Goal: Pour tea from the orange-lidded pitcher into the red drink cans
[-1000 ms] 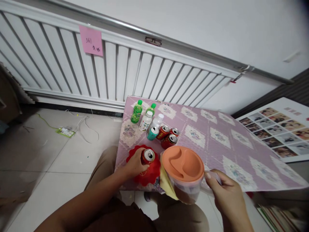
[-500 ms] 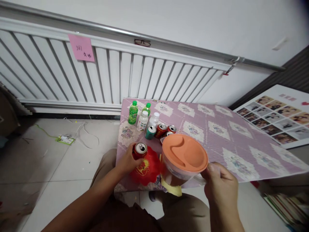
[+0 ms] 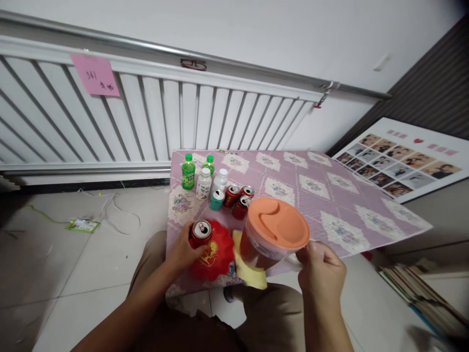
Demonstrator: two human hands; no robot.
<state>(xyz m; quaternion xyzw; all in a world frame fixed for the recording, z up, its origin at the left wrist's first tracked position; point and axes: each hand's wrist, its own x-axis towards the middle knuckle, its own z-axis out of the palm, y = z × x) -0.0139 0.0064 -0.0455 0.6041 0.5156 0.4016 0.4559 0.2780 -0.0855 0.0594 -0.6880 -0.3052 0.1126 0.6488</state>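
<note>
My left hand [image 3: 183, 248] is wrapped round an opened red drink can [image 3: 201, 233], held upright over the scalloped red plate [image 3: 221, 247]. In my right hand [image 3: 319, 266] is the handle of a clear pitcher [image 3: 261, 254] with an orange lid [image 3: 280, 225]; brownish liquid shows through its wall. The pitcher is just right of the plate, above a folded yellow cloth [image 3: 252, 277]; whether its base touches the cloth I cannot tell. Behind them stand several more opened cans, among them a teal can [image 3: 217, 200] and a dark red can [image 3: 241, 208].
Two white bottles [image 3: 203, 185] and two green-capped bottles [image 3: 188, 173] stand at the table's back left. A flowered purple cloth [image 3: 293, 171] covers the table. A white radiator [image 3: 220, 117] runs behind; a photo board [image 3: 397, 159] leans at right. A power strip [image 3: 83, 225] lies on the floor.
My view has turned slightly right, so the scene sits further left. The pitcher has shifted a little rightward from the plate, uncovering more of the yellow cloth. Both hands keep their hold.
</note>
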